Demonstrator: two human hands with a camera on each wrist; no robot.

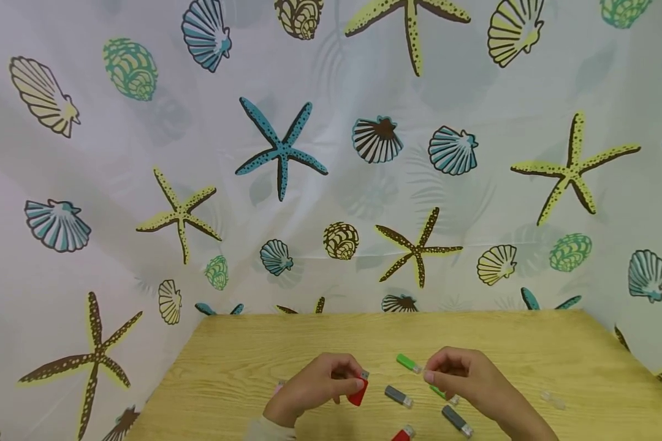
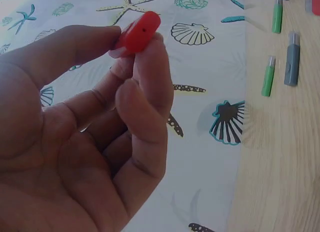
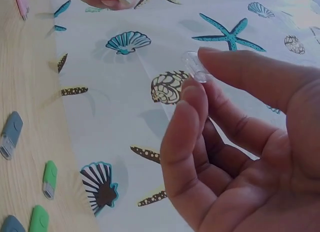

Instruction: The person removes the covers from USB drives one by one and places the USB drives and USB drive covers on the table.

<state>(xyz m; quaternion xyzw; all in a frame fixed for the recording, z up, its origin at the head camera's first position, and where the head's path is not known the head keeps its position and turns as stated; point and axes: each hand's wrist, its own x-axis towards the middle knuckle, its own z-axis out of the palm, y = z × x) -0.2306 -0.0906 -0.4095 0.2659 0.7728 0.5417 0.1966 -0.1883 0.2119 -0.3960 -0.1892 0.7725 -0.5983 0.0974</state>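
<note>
My left hand [image 1: 317, 387] pinches a red USB stick [image 1: 357, 393] between thumb and fingers, its metal plug pointing up and away. The left wrist view shows the rounded red end [image 2: 141, 34] with a small dark hole. Across from it, my right hand [image 1: 471, 381] pinches a small clear plastic cap [image 3: 196, 67] between thumb and index finger. The two hands are apart, raised over the wooden table [image 1: 232, 349]. Between them lie a green USB stick [image 1: 406, 362] and a grey one [image 1: 397, 395]. A second green stick [image 1: 437, 391] is partly hidden by the right hand.
Another grey USB stick [image 1: 455, 421] lies near the right forearm. At the front edge of view is a second red stick [image 1: 403, 434]. A pink stick [image 3: 22, 4] lies beyond the left hand. Clear caps [image 1: 553, 400] rest at right. A shell-patterned curtain [image 1: 331, 184] hangs behind.
</note>
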